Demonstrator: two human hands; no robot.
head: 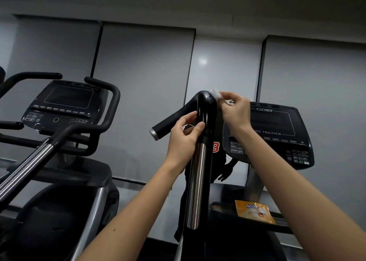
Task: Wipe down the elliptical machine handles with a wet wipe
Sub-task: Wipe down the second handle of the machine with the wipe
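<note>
Both forearms rise from frame bottom to centre. Left hand curls thumb and fingers on handle; right hand, higher, pinches wipe.

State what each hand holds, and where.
The right hand pinches the wet wipe by one edge; the left hand holds the black handle just below its top bend.
</note>
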